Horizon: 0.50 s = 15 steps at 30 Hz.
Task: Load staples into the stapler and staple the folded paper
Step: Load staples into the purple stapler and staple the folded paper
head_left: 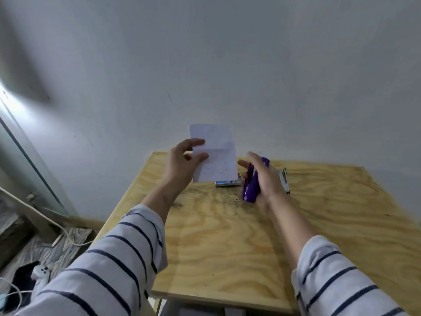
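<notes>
Plywood table: my left hand pinches folded paper upright; right hand grips purple stapler, nose toward the paper's near edge, just right.

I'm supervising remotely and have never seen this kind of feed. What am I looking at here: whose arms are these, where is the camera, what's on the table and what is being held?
There is no machine here. The single picture comes from a wide-angle camera worn on a person's head, looking forward and down, so the two arms in striped sleeves are the wearer's own.

The left hand pinches a folded white paper by its left edge, holding it up above the far end of the wooden table. The right hand has its grip around a purple stapler, also lifted off the table.

On the table behind the hands lie a small blue box, probably staples, and a silver metal tool, which looks like a second stapler, though it is too small to be sure.
</notes>
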Motion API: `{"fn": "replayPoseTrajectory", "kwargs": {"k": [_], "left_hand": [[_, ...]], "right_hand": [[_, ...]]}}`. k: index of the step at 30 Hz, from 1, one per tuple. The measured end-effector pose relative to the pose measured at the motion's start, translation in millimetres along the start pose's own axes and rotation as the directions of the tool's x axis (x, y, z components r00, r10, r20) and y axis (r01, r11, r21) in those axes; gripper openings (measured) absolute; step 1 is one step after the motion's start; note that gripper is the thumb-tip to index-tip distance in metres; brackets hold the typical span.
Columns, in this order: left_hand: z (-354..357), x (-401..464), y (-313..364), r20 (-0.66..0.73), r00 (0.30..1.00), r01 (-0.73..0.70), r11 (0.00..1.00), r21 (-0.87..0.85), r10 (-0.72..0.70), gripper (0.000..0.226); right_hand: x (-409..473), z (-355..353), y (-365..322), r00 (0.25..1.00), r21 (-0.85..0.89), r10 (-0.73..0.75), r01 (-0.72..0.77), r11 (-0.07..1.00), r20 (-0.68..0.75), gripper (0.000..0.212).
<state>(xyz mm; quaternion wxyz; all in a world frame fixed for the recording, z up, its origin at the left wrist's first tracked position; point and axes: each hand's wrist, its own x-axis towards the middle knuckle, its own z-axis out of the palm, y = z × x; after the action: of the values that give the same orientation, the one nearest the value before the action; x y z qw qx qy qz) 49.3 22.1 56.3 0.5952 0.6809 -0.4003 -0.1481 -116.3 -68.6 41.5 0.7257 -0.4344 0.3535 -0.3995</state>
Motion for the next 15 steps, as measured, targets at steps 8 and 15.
{"fn": "replayPoseTrajectory", "kwargs": {"k": [8, 15], "left_hand": [[9.7, -6.3, 7.4, 0.066, 0.997, -0.032, 0.997, -0.065, 0.036, 0.03], [12.9, -9.9, 9.9, 0.139, 0.987, -0.099, 0.99, 0.103, 0.084, 0.033]], "right_hand": [[2.7, -6.3, -24.2, 0.997, -0.163, -0.047, 0.056, 0.985, 0.058, 0.036], [-6.4, -5.6, -33.0, 0.996, -0.097, -0.056, 0.062, 0.993, 0.068, 0.038]]}}
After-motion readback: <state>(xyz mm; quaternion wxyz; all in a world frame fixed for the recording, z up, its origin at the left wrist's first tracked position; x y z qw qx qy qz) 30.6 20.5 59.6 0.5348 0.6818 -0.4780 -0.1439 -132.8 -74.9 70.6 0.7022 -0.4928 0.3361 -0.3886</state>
